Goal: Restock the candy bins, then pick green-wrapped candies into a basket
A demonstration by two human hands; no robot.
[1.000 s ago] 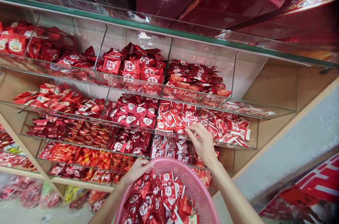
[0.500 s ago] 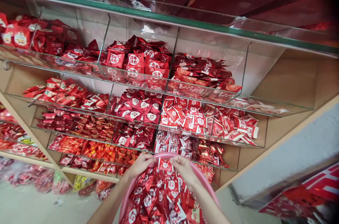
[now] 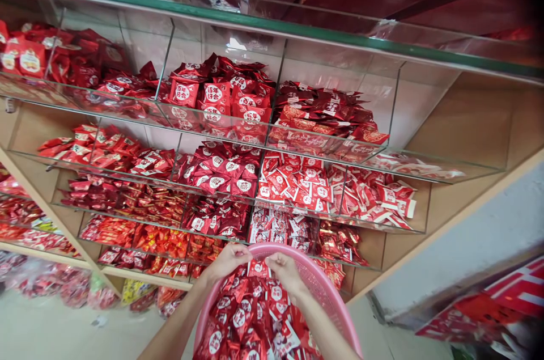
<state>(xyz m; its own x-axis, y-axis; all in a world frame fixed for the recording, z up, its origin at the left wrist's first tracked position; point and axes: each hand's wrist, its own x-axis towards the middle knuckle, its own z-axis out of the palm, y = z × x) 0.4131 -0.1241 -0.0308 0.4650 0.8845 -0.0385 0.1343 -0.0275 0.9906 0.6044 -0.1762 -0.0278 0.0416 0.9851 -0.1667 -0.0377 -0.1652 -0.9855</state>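
Note:
Over a pink plastic basket (image 3: 340, 306), a small red candy packet (image 3: 258, 269) with a white round print is stretched between my two hands. My left hand (image 3: 230, 261) pinches its left end with thumb and fingers. At the right end, the fingertips of my right hand (image 3: 287, 274) are closed on the same packet. Beneath my hands the basket is heaped with similar red packets (image 3: 242, 317), many with white round labels. My forearms cover parts of the basket's sides.
Ahead stands a wooden rack with glass-fronted shelves (image 3: 212, 116), divided by glass panes and filled with red packets. A thick green glass edge (image 3: 272, 25) runs above. Bagged goods (image 3: 79, 286) lie on the floor at left. Red-and-white bags (image 3: 488, 309) lean by the wall at right.
The packet and both hands have shifted slightly left relative to the basket. The basket has moved a little to the right in view, showing more of its inner right wall.

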